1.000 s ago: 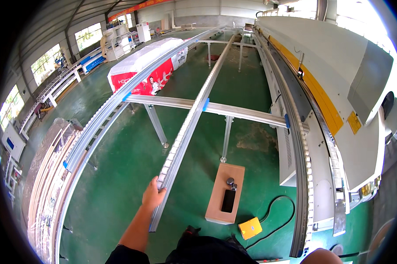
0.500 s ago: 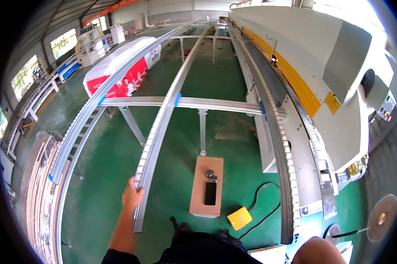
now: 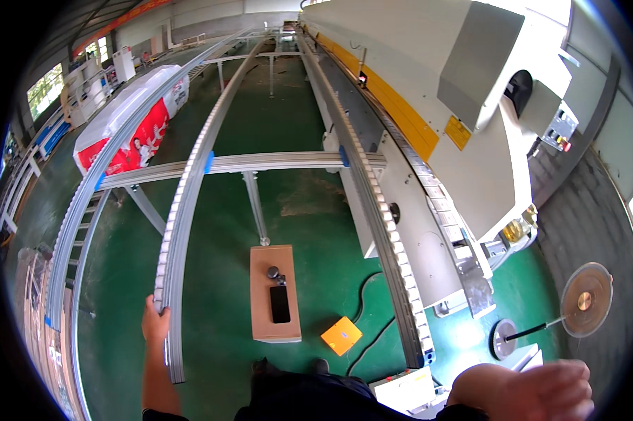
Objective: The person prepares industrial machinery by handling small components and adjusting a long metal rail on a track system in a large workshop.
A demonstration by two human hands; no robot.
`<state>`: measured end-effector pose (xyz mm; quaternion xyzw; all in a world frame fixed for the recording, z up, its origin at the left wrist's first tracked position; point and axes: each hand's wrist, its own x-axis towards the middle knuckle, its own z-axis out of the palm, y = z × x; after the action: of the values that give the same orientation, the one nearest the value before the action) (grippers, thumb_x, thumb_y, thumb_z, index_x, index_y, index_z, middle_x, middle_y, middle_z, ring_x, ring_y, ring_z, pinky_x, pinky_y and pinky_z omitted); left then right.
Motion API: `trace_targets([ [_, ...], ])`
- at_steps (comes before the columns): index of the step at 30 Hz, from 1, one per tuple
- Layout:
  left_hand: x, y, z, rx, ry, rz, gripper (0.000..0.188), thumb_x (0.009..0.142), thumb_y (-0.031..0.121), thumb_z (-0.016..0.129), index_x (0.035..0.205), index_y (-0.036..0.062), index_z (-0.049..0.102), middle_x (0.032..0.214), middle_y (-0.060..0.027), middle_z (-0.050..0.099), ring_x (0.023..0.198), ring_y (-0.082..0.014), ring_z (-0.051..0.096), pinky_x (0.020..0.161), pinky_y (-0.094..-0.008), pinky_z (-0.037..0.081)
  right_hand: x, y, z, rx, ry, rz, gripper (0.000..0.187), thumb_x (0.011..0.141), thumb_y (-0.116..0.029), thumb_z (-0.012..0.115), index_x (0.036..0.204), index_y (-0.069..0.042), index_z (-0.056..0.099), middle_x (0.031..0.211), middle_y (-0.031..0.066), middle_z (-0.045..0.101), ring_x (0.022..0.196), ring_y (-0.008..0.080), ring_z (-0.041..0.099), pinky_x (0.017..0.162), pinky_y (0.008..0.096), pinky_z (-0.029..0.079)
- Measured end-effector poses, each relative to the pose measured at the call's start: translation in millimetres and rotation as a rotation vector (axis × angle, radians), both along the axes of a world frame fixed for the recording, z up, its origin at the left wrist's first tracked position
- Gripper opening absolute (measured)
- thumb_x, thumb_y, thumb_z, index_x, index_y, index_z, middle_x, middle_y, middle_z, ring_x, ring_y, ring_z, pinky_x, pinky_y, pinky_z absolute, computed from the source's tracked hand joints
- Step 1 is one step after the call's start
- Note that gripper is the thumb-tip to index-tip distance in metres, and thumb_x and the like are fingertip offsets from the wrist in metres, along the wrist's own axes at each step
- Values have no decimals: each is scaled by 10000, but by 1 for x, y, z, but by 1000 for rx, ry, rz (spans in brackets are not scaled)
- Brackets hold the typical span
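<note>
Left hand [image 3: 156,323]: fingers grip the rail [image 3: 177,259] by its left edge, seemingly for steadiness; right hand [image 3: 546,393]: blurred, fingers unclear.

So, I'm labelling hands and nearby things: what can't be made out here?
All in the head view:
Bare right hand: blurred, finger pose unclear.
Bare left hand: its underside is hidden by the hand itself, at the grey metal rail with white rollers.
Black cable beside the yellow rectangular box: partly hidden behind the matching right-hand rail.
Far rail ends: too small.
</note>
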<state>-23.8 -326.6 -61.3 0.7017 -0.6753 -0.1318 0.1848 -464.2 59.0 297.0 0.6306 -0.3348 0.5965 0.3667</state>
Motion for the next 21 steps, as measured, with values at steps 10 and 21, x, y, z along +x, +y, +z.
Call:
trace_targets([
  [10,14,-12,-16,-65,7,-29,578,855,197,676,1372,82,447,1252,-242,612,1133,-430,599,957,-473,473,-117,-22,-174,1475,-31,-475,404,890,-311,653,1199,-54,603,1034,125,638,1001,321,616,901,432,480],
  [21,36,-52,-46,-61,27,-141,579,841,181,660,1339,-17,443,1233,-306,587,1152,-459,569,991,-475,445,-94,89,-276,1516,-399,-645,435,874,-306,658,1237,-77,589,1222,127,574,1168,323,540,969,431,469],
])
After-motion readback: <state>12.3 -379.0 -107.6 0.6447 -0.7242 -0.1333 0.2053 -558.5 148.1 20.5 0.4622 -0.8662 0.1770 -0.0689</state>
